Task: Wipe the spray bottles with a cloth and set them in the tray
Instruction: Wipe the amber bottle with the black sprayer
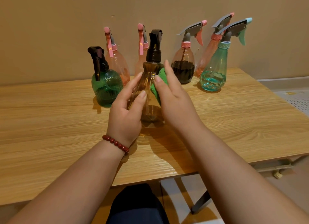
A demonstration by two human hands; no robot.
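Table: the wooden table (pixel 50 116) fills the middle of the frame, and every bottle in view is on it or over it.
Back row: six spray bottles stand along the far edge, from the dark green bottle (pixel 107 88) at centre left to the teal bottle (pixel 214 73) at upper right.
Amber bottle (pixel 148 70): dead centre and tilted a little, held between both hands. Whether its base touches the table cannot be told.
Left hand (pixel 127 113): curled round the amber body, thumb in front, gripping it.
Right hand (pixel 172 96): it holds the green cloth (pixel 161 75) against the bottle's right shoulder, the thumb pinning it.
Tray: not in view, so no bottle shows as set down in it.
Risk, slip: the plastic looks smooth and ribbed, so hard rubbing could twist the bottle out of the left grip.
Risk, knock: the dark green bottle stands just beside the left fingers, and a wide wiping stroke could tip it.
Risk, spill: one pink-collared bottle (pixel 183 70) holds dark liquid, and a bump there would likely make a mess.
Count, bottles: seven, namely four pink, one amber, one dark green and one teal.
Count, cloths: one.
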